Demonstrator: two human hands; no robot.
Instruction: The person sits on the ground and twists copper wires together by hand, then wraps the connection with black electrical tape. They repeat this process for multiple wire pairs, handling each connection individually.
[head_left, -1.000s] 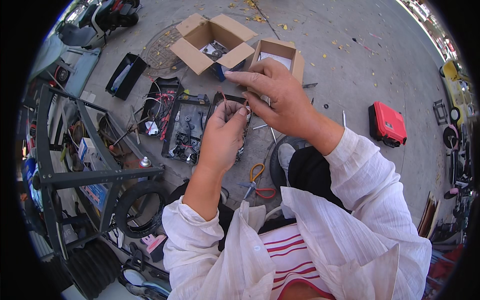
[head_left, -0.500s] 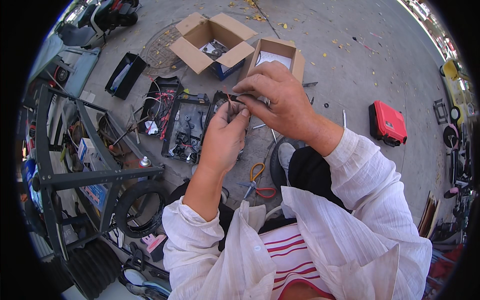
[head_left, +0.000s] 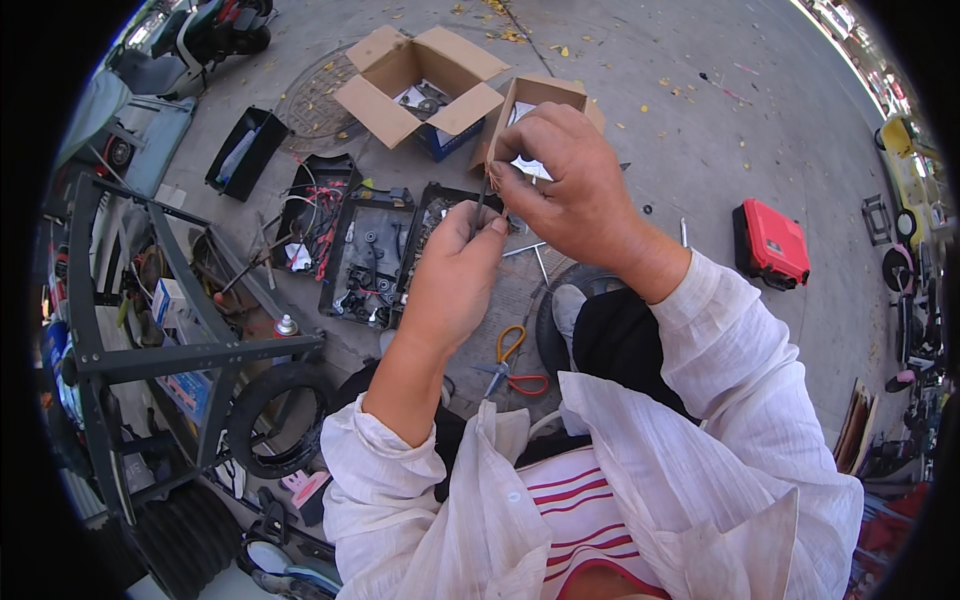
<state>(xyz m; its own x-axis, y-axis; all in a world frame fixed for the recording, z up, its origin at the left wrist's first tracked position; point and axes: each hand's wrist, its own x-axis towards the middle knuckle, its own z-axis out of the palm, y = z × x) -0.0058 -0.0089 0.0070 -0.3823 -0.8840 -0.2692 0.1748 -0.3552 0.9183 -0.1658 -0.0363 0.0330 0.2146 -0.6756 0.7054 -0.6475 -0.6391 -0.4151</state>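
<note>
My left hand [head_left: 458, 270] is closed on a thin dark wire [head_left: 481, 206] held upright. My right hand [head_left: 560, 190] pinches the upper end of that wire, where fine copper-coloured strands show. Below and behind my hands lie black plastic trays [head_left: 365, 260] of small parts and a tray with tangled red and white cables [head_left: 322, 205]. Orange-and-red handled cutting pliers [head_left: 516, 342] lie on the pavement beneath my hands.
Two open cardboard boxes [head_left: 385, 112] stand behind the trays, near a black bin [head_left: 235, 160]. A metal frame [head_left: 150, 355] and tyre [head_left: 250, 445] are at left. A red case [head_left: 772, 240] sits right. A scooter [head_left: 200, 45] is at upper left.
My right hand has moved up and slightly away from my left, its fingers now pinched at the wire's tip. More of the dark wire shows between the two hands.
</note>
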